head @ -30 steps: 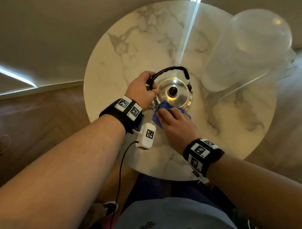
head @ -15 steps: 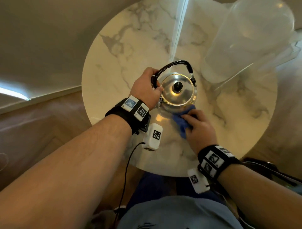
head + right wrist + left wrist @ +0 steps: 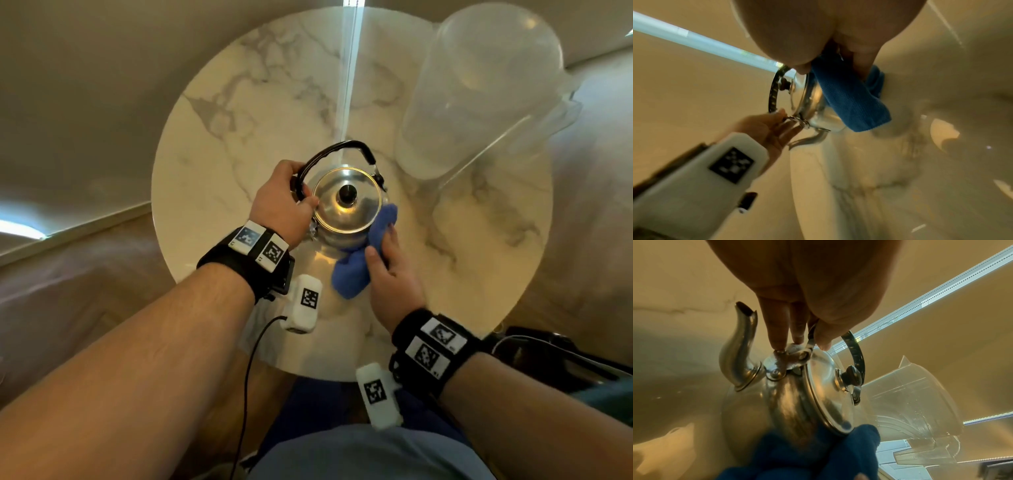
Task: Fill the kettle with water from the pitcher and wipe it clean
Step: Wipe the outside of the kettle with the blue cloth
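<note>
A small steel kettle with its lid on and a black bail handle stands in the middle of the round marble table. My left hand holds the handle at its left hinge, thumb and fingers curled round it. My right hand holds a blue cloth and presses it against the kettle's near right side. The spout points away from the cloth. A clear plastic pitcher stands at the table's far right.
The table's near rim is just above my lap. Wooden floor lies to the left and a dark object sits on the floor at the right. Bare marble spreads left of and behind the kettle.
My right hand has slid the blue cloth from the kettle's near left side round to its near right side. The left hand has kept its hold on the handle.
</note>
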